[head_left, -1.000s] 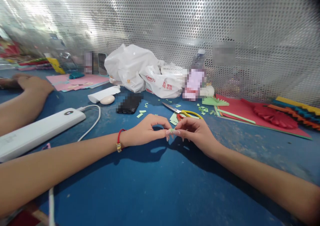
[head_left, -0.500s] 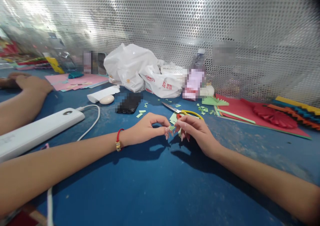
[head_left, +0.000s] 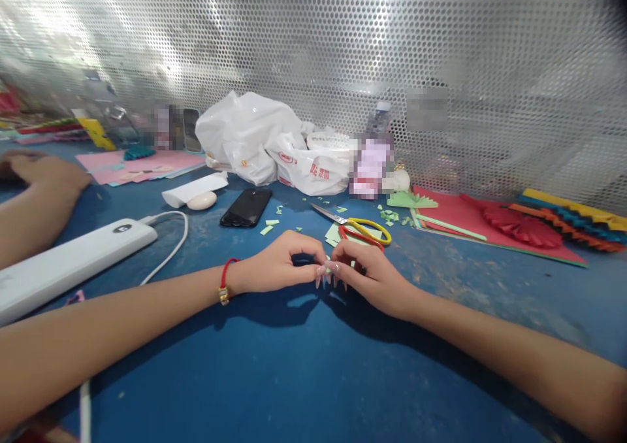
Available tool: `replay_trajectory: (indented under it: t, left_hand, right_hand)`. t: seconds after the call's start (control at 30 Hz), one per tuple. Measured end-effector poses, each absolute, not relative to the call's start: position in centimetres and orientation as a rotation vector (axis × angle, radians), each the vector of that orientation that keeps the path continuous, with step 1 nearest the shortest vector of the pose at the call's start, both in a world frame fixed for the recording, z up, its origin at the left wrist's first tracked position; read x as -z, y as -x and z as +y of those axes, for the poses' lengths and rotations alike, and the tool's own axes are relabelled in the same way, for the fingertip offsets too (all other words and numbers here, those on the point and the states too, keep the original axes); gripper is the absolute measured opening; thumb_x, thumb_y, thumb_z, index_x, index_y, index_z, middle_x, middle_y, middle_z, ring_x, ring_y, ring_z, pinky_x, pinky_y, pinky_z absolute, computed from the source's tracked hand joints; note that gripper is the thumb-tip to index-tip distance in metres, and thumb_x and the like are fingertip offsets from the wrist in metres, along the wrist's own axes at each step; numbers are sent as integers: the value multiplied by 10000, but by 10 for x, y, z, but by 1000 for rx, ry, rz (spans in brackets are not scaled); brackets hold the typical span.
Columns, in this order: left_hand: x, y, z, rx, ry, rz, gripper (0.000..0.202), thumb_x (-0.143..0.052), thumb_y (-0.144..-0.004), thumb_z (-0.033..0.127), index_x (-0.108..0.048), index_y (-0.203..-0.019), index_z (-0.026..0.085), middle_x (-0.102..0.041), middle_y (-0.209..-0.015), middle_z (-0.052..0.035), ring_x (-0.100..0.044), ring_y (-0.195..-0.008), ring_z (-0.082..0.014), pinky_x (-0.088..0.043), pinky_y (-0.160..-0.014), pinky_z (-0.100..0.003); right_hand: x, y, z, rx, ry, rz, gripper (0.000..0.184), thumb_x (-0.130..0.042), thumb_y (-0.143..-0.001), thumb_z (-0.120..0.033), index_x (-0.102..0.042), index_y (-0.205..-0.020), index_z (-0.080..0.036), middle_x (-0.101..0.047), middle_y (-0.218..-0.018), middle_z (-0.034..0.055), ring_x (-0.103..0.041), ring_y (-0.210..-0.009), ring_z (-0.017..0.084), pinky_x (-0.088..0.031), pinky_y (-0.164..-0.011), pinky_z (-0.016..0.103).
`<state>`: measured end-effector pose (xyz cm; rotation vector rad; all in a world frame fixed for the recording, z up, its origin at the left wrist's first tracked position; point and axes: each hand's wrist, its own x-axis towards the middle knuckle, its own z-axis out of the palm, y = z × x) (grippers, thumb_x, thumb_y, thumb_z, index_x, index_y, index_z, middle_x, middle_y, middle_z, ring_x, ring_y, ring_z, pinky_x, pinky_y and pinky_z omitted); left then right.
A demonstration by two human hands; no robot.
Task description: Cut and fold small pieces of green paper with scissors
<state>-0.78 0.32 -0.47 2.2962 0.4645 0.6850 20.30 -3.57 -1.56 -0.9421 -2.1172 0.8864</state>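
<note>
Over the blue table, my left hand (head_left: 283, 264) and my right hand (head_left: 368, 274) meet at the fingertips. Both pinch a small piece of light green paper (head_left: 328, 268), mostly hidden by the fingers. A red bracelet circles my left wrist. Just beyond my right hand lie scissors (head_left: 360, 229) with yellow and red handles, their blades pointing to the far left. Under them are light green paper pieces (head_left: 333, 233). Small green scraps (head_left: 389, 215) are scattered farther back, and a few strips (head_left: 269, 226) lie beyond my left hand.
A black phone (head_left: 245, 208), white plastic bags (head_left: 255, 136) and a bottle (head_left: 373, 149) stand toward the perforated metal wall. Red paper (head_left: 450, 208) with folded paper fans lies at right. At left are a long white device (head_left: 78, 260) with a cable and another person's arm (head_left: 44, 201).
My right hand has come in to meet my left, and its fingers now close on the green piece too. The whole view has shifted slightly.
</note>
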Motion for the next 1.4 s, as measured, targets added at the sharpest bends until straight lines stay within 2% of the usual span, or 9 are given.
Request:
replay_trajectory:
  t: [0.33,0.5,0.7,0.9,1.0,1.23,1.3,1.4]
  left_hand:
    - [3,8,1,-645,-2375,372,196,-604,-867,274,-639,-753,118,-679,-734,-57,-605,-671,-131,-453,-666,-226]
    - [7,4,-4,-760,-2445,458,303,-675,-854,334,-599,-636,137,-645,-631,-16,-573,-617,-105,-419,-645,-216]
    - [6,3,-1,-696,-2419,421,306,-659,-873,301,-557,-624,154,-665,-627,10,-577,-617,-97,-420,-846,-278]
    - [6,3,0,-658,-2386,349,292,-677,-856,267,-546,-620,155,-653,-623,30,-570,-605,-85,-388,-982,-317]
    - [7,4,1,-697,-2384,366,288,-692,-844,274,-560,-619,152,-653,-620,29,-566,-609,-85,-406,-950,-301]
    - [9,8,5,-710,-2321,436,264,-673,-851,308,-608,-658,140,-670,-718,-30,-595,-716,-126,-459,-754,-248]
    - [9,8,5,-683,-2342,409,292,-664,-856,307,-590,-626,143,-667,-684,-17,-586,-690,-119,-460,-815,-269]
    - [9,7,5,-641,-2390,390,302,-655,-864,291,-577,-607,152,-651,-627,31,-571,-633,-91,-355,-1045,-354]
  right_hand:
    - [14,-203,-36,-1064,810,-2136,202,-498,-967,-333,-554,-857,-173,-584,-746,-2,-542,-622,108,-446,-589,230]
    - [16,-203,-36,-813,809,-2265,161,-495,-949,-256,-560,-831,-168,-580,-723,6,-496,-626,119,-395,-594,241]
    - [17,-203,-35,-812,806,-2237,191,-503,-951,-278,-577,-811,-172,-594,-714,8,-495,-613,119,-384,-586,238]
    - [17,-203,-36,-863,780,-2218,232,-518,-955,-333,-600,-810,-170,-589,-707,3,-496,-618,116,-390,-596,234]
    - [17,-204,-35,-922,796,-2180,242,-519,-958,-367,-612,-845,-174,-589,-734,3,-518,-634,117,-414,-613,237]
    - [15,-203,-36,-931,860,-2103,312,-452,-986,-412,-611,-848,-182,-590,-736,1,-551,-649,122,-434,-622,242]
    - [14,-202,-37,-902,870,-2149,271,-490,-972,-401,-619,-874,-183,-605,-751,1,-545,-658,121,-417,-614,237]
    - [13,-201,-38,-869,865,-2222,218,-547,-947,-384,-629,-915,-184,-634,-803,5,-535,-688,120,-401,-622,230]
